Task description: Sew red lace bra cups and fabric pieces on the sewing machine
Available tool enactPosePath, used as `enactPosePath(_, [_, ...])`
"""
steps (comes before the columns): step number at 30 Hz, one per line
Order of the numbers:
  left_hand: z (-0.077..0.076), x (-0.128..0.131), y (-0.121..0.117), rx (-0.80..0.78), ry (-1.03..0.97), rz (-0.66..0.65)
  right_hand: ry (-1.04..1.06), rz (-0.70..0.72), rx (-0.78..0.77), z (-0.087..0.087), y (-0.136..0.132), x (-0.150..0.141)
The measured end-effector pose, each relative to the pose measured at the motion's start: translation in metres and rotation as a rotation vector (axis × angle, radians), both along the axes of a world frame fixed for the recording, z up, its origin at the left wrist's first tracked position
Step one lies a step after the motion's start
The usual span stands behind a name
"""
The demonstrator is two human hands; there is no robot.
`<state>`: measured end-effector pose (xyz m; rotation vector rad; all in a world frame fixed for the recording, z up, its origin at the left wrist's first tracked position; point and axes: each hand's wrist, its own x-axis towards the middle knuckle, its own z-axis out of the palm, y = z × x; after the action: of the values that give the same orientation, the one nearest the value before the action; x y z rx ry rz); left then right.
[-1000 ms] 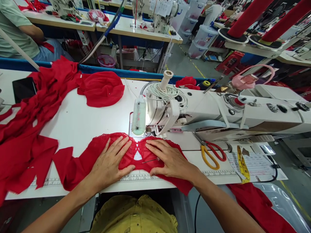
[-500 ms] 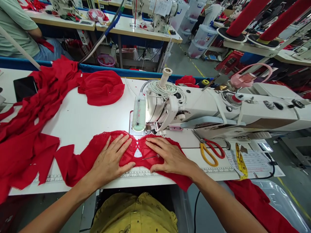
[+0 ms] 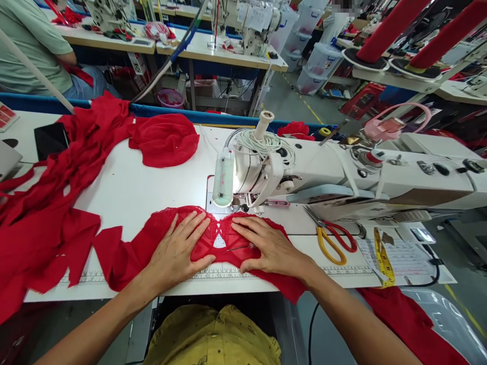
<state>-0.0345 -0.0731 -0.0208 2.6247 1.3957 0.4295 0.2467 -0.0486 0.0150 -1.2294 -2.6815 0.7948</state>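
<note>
A red lace bra piece (image 3: pixel 218 223) lies spread on the white sewing table, just in front of the sewing machine (image 3: pixel 262 175). Criss-cross straps and a small opening show at its centre. My left hand (image 3: pixel 182 246) rests flat on its left cup, fingers spread and pointing away from me. On the right cup lies my right hand (image 3: pixel 266 243), its fingers stretched toward the middle. A thin dark pointed tool, perhaps tweezers, shows beside the right fingers; whether that hand holds it I cannot tell.
Orange-and-red-handled scissors (image 3: pixel 333 241) lie right of my right hand, near a yellow tape measure (image 3: pixel 383 258) on a paper sheet. Heaped red fabric (image 3: pixel 76 167) covers the table's left side, beside a black phone (image 3: pixel 51 140). A printed ruler (image 3: pixel 222 274) runs along the front edge.
The whole view has shifted slightly, so everything sits a little further right. Both hands stay in the same place on the red lace piece.
</note>
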Motion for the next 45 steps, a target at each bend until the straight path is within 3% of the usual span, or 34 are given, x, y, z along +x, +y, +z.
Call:
enactPosePath(21, [-0.004, -0.002, -0.001, 0.028, 0.004, 0.006, -0.007, 0.000, -0.027, 0.006, 0.002, -0.001])
enactPosePath(29, [-0.009, -0.005, -0.001, 0.073, 0.000, 0.009, 0.009, 0.026, 0.087, 0.008, -0.007, -0.004])
enactPosePath(32, [-0.014, -0.006, 0.000, 0.115, -0.006, 0.009, 0.236, 0.030, 0.142, 0.038, -0.013, -0.002])
enactPosePath(35, [-0.017, -0.006, 0.001, 0.135, -0.004, 0.012, 0.378, -0.072, 0.196, 0.099, -0.011, 0.004])
enactPosePath(38, [-0.018, -0.006, 0.001, 0.143, -0.006, 0.015, 0.248, -0.205, 0.408, 0.166, 0.005, 0.009])
enactPosePath(40, [-0.018, -0.007, 0.001, 0.142, -0.011, 0.022, 0.089, -0.238, 0.628, 0.197, 0.023, 0.009])
enactPosePath(42, [-0.019, -0.007, 0.001, 0.143, -0.014, 0.026, -0.143, -0.206, 0.842, 0.213, 0.041, 0.006])
enactPosePath(45, [-0.020, -0.008, 0.001, 0.149, -0.016, 0.025, -0.402, -0.139, 1.086, 0.218, 0.063, 0.002])
